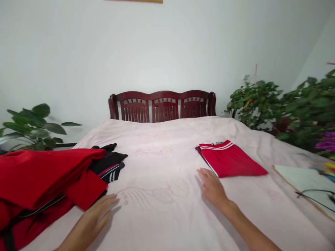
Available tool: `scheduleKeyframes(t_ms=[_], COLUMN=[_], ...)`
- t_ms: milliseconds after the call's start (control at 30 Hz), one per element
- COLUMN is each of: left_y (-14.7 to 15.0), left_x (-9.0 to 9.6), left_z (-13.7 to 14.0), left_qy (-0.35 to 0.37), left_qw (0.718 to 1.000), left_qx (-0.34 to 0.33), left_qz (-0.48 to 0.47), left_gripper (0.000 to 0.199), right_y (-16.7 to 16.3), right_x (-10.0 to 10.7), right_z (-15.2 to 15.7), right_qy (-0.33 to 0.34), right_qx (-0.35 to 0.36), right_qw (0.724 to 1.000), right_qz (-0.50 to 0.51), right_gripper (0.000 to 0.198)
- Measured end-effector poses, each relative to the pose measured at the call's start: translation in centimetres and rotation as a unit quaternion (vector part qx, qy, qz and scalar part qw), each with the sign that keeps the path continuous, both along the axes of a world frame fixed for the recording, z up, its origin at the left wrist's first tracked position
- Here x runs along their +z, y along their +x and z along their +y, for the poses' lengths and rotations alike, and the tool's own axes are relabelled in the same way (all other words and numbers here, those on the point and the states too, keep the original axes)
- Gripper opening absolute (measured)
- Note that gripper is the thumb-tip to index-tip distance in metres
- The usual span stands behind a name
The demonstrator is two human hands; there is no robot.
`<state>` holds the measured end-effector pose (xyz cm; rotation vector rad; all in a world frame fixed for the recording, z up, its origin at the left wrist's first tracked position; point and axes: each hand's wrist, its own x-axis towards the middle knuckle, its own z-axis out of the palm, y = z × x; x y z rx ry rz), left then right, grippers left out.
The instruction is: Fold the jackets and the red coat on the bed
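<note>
My left hand (91,219) is open, fingers stretched out, just right of a loose heap of red clothes (52,174). Black garments (111,160) with white and purple stripes poke out from the heap's right side. On the other side, my right hand (211,186) is open above the pale pink bedsheet (157,167), holding nothing. Close to its fingertips lies a flat folded red garment (232,160) with white stripes along its upper edge and darker cloth showing at its left side. Whether either hand touches the sheet I cannot tell.
A dark red wooden headboard (164,106) stands against the white wall. Potted plants flank the bed: a broad-leafed one (36,125) at left, bushier ones (256,101) at right. At the right edge lie a pale flat board or book (300,177) and glasses (314,190).
</note>
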<state>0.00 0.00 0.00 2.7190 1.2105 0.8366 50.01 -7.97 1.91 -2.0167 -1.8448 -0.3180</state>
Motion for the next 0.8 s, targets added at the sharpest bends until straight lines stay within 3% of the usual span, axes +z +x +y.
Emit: scheduleKeyframes(t_ms=[100, 233, 367, 467, 600, 733, 767, 800], left_y=[4.3, 8.1, 9.4, 9.4, 9.5, 9.8, 9.8, 9.8], left_x=[-2.2, -3.1, -3.2, -3.1, -3.1, -2.9, -2.8, -2.8], left_z=[2.2, 4.0, 4.2, 4.0, 3.9, 4.0, 4.0, 4.0], left_qy=[-0.019, -0.024, -0.027, -0.031, -0.014, -0.006, -0.008, -0.010], left_qw=[0.999, 0.990, 0.981, 0.981, 0.982, 0.981, 0.981, 0.982], left_qx=[0.016, 0.122, 0.168, 0.167, 0.174, 0.183, 0.183, 0.182], left_qz=[0.040, 0.071, 0.091, 0.089, 0.070, 0.058, 0.057, 0.055], left_gripper=[0.044, 0.047, 0.046, 0.046, 0.044, 0.041, 0.041, 0.041], right_y=[6.2, 11.7, 15.7, 17.6, 15.8, 7.3, 4.8, 2.6], right_x=[-0.5, -2.3, -4.1, -3.6, 1.3, 8.7, 10.1, 11.2], right_z=[-1.1, -1.0, 0.2, 1.4, 4.2, 7.1, 7.6, 8.1], right_qy=[0.019, 0.008, 0.006, -0.013, 0.005, 0.028, 0.040, 0.038], right_qx=[-0.080, -0.076, -0.049, -0.044, -0.091, -0.112, -0.094, -0.026], right_qw=[0.992, 0.985, 0.981, 0.979, 0.986, 0.992, 0.994, 0.999], right_qz=[-0.097, -0.154, -0.190, -0.197, -0.139, -0.057, -0.026, 0.010], right_gripper=[0.065, 0.058, 0.052, 0.041, 0.027, 0.035, 0.035, 0.035])
